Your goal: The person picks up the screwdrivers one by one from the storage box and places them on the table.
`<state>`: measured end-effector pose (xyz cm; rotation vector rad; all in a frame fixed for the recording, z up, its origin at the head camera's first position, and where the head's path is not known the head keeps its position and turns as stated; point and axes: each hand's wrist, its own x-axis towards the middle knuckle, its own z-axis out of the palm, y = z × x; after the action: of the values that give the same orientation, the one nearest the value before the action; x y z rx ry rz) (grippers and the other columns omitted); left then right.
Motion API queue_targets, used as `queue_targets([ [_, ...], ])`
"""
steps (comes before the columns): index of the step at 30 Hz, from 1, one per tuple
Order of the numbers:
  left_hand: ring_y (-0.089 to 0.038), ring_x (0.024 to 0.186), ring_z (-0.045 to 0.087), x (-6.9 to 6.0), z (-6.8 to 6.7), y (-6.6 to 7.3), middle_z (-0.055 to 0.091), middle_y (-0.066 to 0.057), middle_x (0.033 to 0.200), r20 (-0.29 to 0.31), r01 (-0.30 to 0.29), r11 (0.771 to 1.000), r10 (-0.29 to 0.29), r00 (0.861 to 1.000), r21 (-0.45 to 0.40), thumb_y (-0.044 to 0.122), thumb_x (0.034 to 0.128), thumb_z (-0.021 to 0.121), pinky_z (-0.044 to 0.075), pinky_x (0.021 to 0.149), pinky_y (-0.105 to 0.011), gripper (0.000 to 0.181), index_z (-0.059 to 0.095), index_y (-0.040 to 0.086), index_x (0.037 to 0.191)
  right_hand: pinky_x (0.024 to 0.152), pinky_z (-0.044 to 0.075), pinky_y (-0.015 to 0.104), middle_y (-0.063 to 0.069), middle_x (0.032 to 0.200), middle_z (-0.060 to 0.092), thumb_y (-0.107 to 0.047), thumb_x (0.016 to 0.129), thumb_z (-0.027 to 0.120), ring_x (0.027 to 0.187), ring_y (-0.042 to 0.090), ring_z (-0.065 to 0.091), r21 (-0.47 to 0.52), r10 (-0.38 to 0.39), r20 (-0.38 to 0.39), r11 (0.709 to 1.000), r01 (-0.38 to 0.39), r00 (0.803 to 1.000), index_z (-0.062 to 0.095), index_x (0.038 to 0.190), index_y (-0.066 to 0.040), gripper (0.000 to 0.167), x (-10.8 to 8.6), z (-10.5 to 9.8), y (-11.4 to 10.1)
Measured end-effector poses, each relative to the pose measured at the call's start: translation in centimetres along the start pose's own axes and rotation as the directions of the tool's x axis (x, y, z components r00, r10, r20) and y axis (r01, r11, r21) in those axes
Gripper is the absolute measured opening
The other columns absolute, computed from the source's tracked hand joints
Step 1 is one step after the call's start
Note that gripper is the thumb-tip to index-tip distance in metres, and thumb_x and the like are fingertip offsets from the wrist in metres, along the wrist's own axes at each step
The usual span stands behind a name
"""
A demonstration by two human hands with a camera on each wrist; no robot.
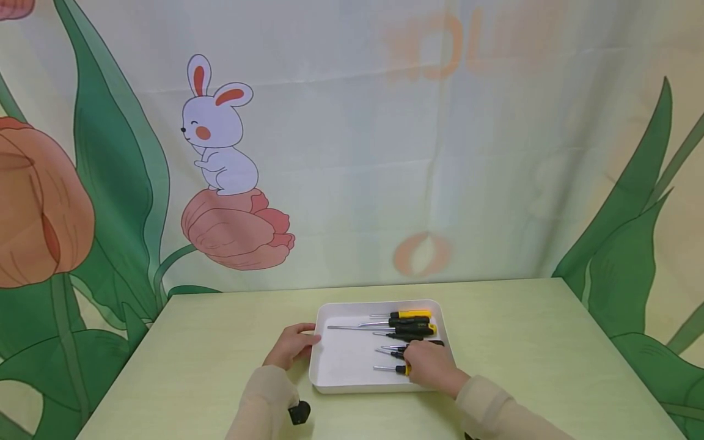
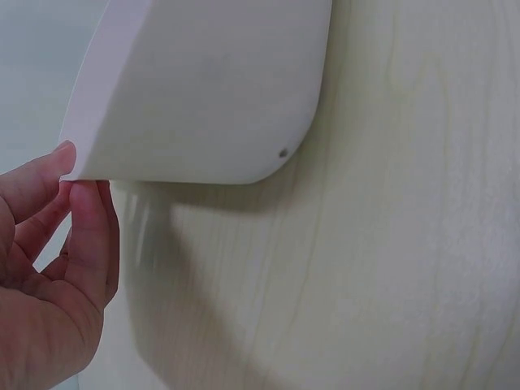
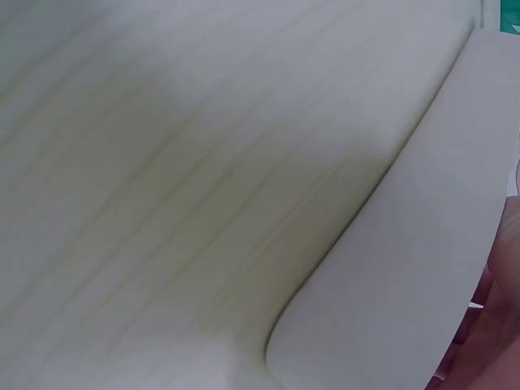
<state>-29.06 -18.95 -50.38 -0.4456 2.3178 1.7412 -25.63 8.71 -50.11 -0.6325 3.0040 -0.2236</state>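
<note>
A shallow white tray sits on the table with several screwdrivers inside. My left hand pinches the tray's left rim; in the left wrist view its thumb lies on top of the rim and the fingers are below. My right hand reaches into the tray's right front part, its fingers curled down over a screwdriver with a black and yellow handle, mostly hidden by the hand. Beside those fingers lie more screwdrivers with dark handles. In the right wrist view the tray wall hides most of the hand.
Behind my right hand, a screwdriver with a yellow handle and a long black-handled screwdriver lie in the tray, shafts to the left. A printed curtain hangs behind the pale wood-grain table.
</note>
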Motion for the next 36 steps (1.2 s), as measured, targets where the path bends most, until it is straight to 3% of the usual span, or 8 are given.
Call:
queue_targets([
  [11, -0.015, 0.068, 0.052, -0.2, 0.1, 0.1, 0.059, -0.010, 0.091, 0.006, -0.004, 1.000, 0.004, 1.000, -0.009, 0.006, 0.0799, 0.060, 0.043, 0.058, -0.020, 0.040, 0.051, -0.004, 0.117, 0.052, 0.030, 0.027, -0.002, 0.061, 0.047, -0.009, 0.067, 0.065, 0.058, 0.014, 0.041, 0.204, 0.077, 0.067, 0.975, -0.090, 0.995, 0.052, 0.065, -0.013, 0.013, 0.4, -0.1, 0.7],
  [25, -0.015, 0.073, 0.054, -0.2, 0.2, 0.1, 0.059, -0.014, 0.100, 0.005, -0.001, 1.000, 0.001, 1.000, -0.007, 0.006, 0.0801, 0.060, 0.047, 0.062, -0.022, 0.041, 0.050, -0.003, 0.119, 0.053, 0.031, 0.026, 0.001, 0.067, 0.047, -0.007, 0.071, 0.064, 0.062, 0.016, 0.043, 0.386, 0.167, 0.014, 0.909, -0.159, 0.986, 0.051, 0.074, -0.010, 0.013, 0.3, -1.9, 1.0],
  [33, -0.015, 0.074, 0.054, -0.2, 0.2, 0.2, 0.058, -0.015, 0.101, 0.002, 0.006, 1.000, -0.006, 1.000, -0.003, 0.006, 0.0806, 0.059, 0.047, 0.062, -0.023, 0.039, 0.051, -0.003, 0.118, 0.055, 0.037, 0.023, 0.003, 0.068, 0.048, -0.005, 0.071, 0.066, 0.062, 0.015, 0.043, 0.514, 0.170, 0.013, 0.844, -0.152, 0.985, 0.055, 0.082, -0.006, 0.016, 0.5, -2.5, 1.0],
  [36, -0.015, 0.073, 0.054, -0.2, 0.2, 0.1, 0.059, -0.014, 0.100, 0.002, 0.007, 1.000, -0.007, 1.000, -0.007, 0.006, 0.0804, 0.060, 0.047, 0.062, -0.023, 0.039, 0.051, -0.002, 0.117, 0.052, 0.039, 0.022, 0.004, 0.069, 0.048, -0.005, 0.071, 0.066, 0.059, 0.014, 0.044, 0.570, 0.172, 0.030, 0.807, -0.158, 0.985, 0.055, 0.083, -0.005, 0.016, 0.4, -2.7, 1.0],
])
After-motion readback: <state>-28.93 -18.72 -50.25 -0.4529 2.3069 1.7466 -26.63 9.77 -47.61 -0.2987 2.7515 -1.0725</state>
